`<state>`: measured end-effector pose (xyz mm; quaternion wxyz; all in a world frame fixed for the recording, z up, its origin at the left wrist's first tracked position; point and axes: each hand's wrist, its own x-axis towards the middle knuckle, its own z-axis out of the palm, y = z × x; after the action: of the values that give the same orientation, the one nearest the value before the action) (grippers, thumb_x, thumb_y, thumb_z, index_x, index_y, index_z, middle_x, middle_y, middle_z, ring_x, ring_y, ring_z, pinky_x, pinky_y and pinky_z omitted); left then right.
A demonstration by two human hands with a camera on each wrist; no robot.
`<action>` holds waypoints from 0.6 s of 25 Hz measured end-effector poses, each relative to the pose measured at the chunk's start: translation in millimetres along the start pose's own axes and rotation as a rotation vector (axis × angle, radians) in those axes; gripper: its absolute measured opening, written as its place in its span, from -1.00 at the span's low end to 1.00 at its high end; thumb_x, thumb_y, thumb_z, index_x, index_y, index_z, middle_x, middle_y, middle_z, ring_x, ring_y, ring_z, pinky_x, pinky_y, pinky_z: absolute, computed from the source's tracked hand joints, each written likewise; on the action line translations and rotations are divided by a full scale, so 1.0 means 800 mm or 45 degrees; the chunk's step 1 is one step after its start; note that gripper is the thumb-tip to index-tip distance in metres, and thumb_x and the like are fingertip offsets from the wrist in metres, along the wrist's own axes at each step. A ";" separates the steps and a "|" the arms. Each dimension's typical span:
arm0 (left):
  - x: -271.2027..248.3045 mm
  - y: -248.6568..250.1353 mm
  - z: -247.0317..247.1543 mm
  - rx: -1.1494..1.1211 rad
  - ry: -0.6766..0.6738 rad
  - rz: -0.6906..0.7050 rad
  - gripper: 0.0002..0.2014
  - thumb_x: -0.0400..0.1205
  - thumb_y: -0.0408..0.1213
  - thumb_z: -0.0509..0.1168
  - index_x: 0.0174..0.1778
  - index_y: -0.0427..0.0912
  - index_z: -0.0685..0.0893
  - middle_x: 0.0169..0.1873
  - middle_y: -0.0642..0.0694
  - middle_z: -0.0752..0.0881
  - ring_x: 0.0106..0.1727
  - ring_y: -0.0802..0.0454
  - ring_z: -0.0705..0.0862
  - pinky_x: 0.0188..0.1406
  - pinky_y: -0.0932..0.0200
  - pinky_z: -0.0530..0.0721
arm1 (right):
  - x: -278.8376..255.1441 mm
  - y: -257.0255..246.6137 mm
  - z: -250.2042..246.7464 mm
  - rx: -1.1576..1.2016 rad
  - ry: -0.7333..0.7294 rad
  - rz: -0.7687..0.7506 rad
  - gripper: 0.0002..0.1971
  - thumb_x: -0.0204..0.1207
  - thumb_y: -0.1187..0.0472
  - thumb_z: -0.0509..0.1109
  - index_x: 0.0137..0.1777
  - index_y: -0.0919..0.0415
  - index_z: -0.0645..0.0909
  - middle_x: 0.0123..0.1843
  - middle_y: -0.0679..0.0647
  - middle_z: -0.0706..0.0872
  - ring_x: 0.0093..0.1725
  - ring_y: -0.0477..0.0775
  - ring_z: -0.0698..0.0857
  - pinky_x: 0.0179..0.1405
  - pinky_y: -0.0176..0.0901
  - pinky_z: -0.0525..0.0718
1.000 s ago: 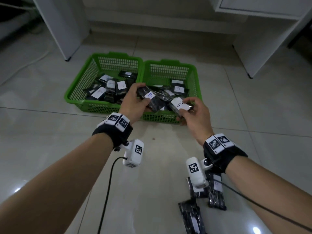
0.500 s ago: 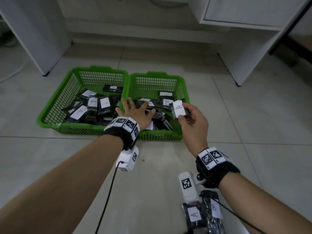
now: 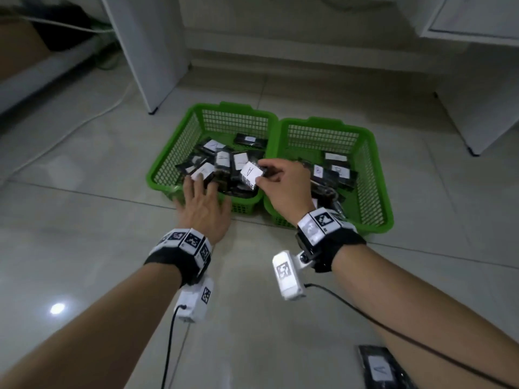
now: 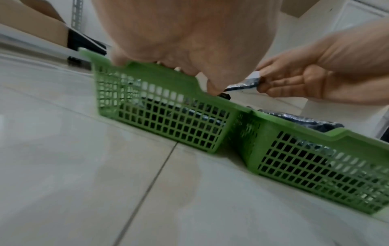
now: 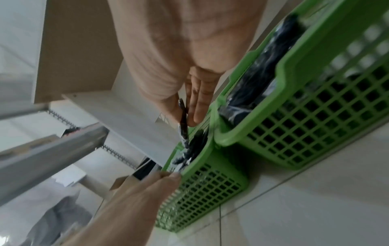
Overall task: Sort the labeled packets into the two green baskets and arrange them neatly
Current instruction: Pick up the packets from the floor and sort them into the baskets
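Two green mesh baskets stand side by side on the tiled floor, the left basket (image 3: 168,161) and the right basket (image 3: 376,175), both holding several dark packets with white labels. My right hand (image 3: 259,175) pinches a packet labeled A (image 3: 250,173) over the left basket's right part; the same packet (image 4: 244,85) shows edge-on in the left wrist view, and as a thin dark strip, the pinched packet (image 5: 183,123), in the right wrist view. My left hand (image 3: 200,192) lies flat with spread fingers over the left basket's near rim, reaching onto the packets and holding nothing.
Another packet labeled A (image 3: 380,370) lies on the floor near my right forearm. White cabinet legs (image 3: 151,51) and a white cupboard (image 3: 477,80) stand behind the baskets. A cable (image 3: 70,130) runs across the floor at the left.
My right hand has carried the A packet left, from over the right basket to over the left one. My left hand, which let go of a B packet earlier, moved left to the left basket.
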<state>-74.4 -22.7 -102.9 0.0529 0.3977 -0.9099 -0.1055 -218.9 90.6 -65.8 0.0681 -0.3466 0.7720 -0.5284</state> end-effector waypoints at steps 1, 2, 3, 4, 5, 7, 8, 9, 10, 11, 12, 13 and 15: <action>0.001 -0.010 0.004 -0.020 -0.002 0.081 -0.45 0.70 0.13 -0.05 0.47 -0.14 0.44 0.64 -0.30 0.25 0.72 -0.31 0.03 0.69 -0.35 -0.01 | 0.001 -0.001 0.014 -0.094 -0.042 -0.027 -0.67 0.43 0.28 0.60 0.20 0.10 0.83 -0.08 -0.08 0.83 -0.27 -0.30 0.69 -0.05 -0.32 0.70; 0.002 -0.018 0.007 -0.032 0.012 0.133 -0.42 0.67 0.15 -0.09 0.45 -0.13 0.46 0.61 -0.30 0.30 0.71 -0.30 0.06 0.70 -0.32 0.03 | 0.000 -0.002 0.026 -0.231 -0.091 -0.044 -0.66 0.45 0.21 0.59 0.24 0.05 0.82 0.01 -0.04 0.82 -0.15 -0.22 0.67 0.06 -0.27 0.67; 0.004 -0.019 0.007 -0.050 0.029 0.142 -0.42 0.65 0.14 -0.10 0.45 -0.11 0.47 0.60 -0.27 0.33 0.71 -0.27 0.09 0.69 -0.31 0.07 | -0.001 0.000 0.032 -0.403 -0.129 -0.072 -0.65 0.48 0.13 0.58 0.28 0.01 0.80 0.10 0.00 0.79 0.01 -0.10 0.63 0.16 -0.19 0.61; 0.003 -0.016 0.006 -0.076 0.040 0.101 -0.45 0.65 0.12 -0.05 0.46 -0.10 0.47 0.61 -0.24 0.32 0.72 -0.25 0.07 0.69 -0.31 0.08 | -0.003 0.000 0.034 -0.548 -0.163 -0.101 -0.64 0.52 0.05 0.55 0.32 -0.01 0.77 0.18 0.03 0.75 0.14 0.02 0.59 0.23 -0.08 0.56; -0.001 -0.010 0.004 -0.118 0.057 0.038 -0.48 0.65 0.06 0.04 0.48 -0.10 0.45 0.65 -0.22 0.27 0.73 -0.23 0.04 0.68 -0.31 0.07 | -0.005 0.001 0.029 -0.618 -0.177 -0.128 -0.62 0.54 0.00 0.52 0.35 -0.01 0.75 0.23 0.05 0.71 0.23 0.11 0.54 0.28 -0.01 0.52; -0.015 0.007 0.000 -0.136 0.187 -0.003 -0.52 0.61 -0.05 0.16 0.44 -0.12 0.44 0.62 -0.20 0.31 0.69 -0.24 0.14 0.60 -0.33 0.13 | -0.014 0.004 0.003 -0.592 -0.149 -0.166 -0.61 0.56 -0.02 0.49 0.36 0.03 0.74 0.24 0.08 0.66 0.28 0.15 0.52 0.31 -0.01 0.48; -0.024 0.016 -0.003 -0.125 0.302 0.056 -0.55 0.56 -0.09 0.20 0.37 -0.14 0.47 0.52 -0.19 0.40 0.60 -0.25 0.27 0.53 -0.32 0.22 | -0.020 0.010 -0.016 -0.555 -0.108 -0.193 -0.64 0.55 0.01 0.49 0.32 0.06 0.75 0.21 0.08 0.65 0.27 0.14 0.53 0.29 -0.07 0.48; -0.037 0.028 -0.001 -0.137 0.398 0.171 -0.58 0.53 -0.13 0.22 0.31 -0.15 0.50 0.39 -0.17 0.48 0.46 -0.25 0.39 0.45 -0.25 0.29 | -0.032 0.020 -0.042 -0.528 -0.056 -0.211 -0.69 0.55 0.07 0.48 0.26 0.09 0.77 0.17 0.08 0.67 0.25 0.12 0.56 0.27 -0.13 0.49; -0.050 0.044 0.003 -0.168 0.463 0.307 -0.62 0.52 -0.17 0.25 0.26 -0.15 0.52 0.28 -0.16 0.53 0.33 -0.22 0.46 0.37 -0.18 0.34 | -0.048 0.034 -0.072 -0.508 0.002 -0.218 -0.75 0.55 0.13 0.47 0.19 0.12 0.78 0.13 0.07 0.69 0.22 0.11 0.59 0.23 -0.18 0.50; -0.062 0.060 0.005 -0.198 0.467 0.453 -0.65 0.51 -0.20 0.27 0.22 -0.16 0.53 0.19 -0.14 0.55 0.24 -0.19 0.48 0.29 -0.13 0.36 | -0.064 0.047 -0.099 -0.495 0.056 -0.216 -0.80 0.54 0.18 0.45 0.12 0.14 0.78 0.10 0.08 0.71 0.18 0.11 0.62 0.18 -0.21 0.51; -0.079 0.084 0.010 -0.233 0.418 0.605 -0.68 0.50 -0.24 0.29 0.18 -0.16 0.55 0.13 -0.14 0.56 0.17 -0.19 0.51 0.23 -0.10 0.36 | -0.086 0.063 -0.129 -0.495 0.098 -0.188 -0.84 0.53 0.22 0.44 0.06 0.14 0.78 0.05 0.09 0.73 0.14 0.11 0.64 0.13 -0.24 0.50; -0.093 0.106 0.014 -0.266 0.350 0.760 -0.71 0.49 -0.27 0.31 0.14 -0.17 0.58 0.07 -0.14 0.58 0.11 -0.19 0.53 0.16 -0.08 0.36 | -0.104 0.076 -0.153 -0.507 0.117 -0.145 -0.86 0.51 0.25 0.43 0.01 0.14 0.78 0.01 0.08 0.75 0.10 0.12 0.66 0.07 -0.25 0.49; -0.127 0.155 0.030 -0.315 0.173 1.073 -0.78 0.48 -0.30 0.32 0.04 -0.19 0.62 0.00 -0.15 0.62 0.03 -0.20 0.56 0.07 -0.04 0.39 | -0.138 0.100 -0.200 -0.554 0.144 -0.070 -0.86 0.48 0.30 0.43 -0.04 0.14 0.78 -0.04 0.07 0.76 0.03 0.15 0.67 0.01 -0.23 0.48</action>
<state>-98.0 137.6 -98.5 0.1983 -0.0114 -0.9675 -0.1565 -248.8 296.6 -94.5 -0.0660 -0.3440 0.8606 -0.3698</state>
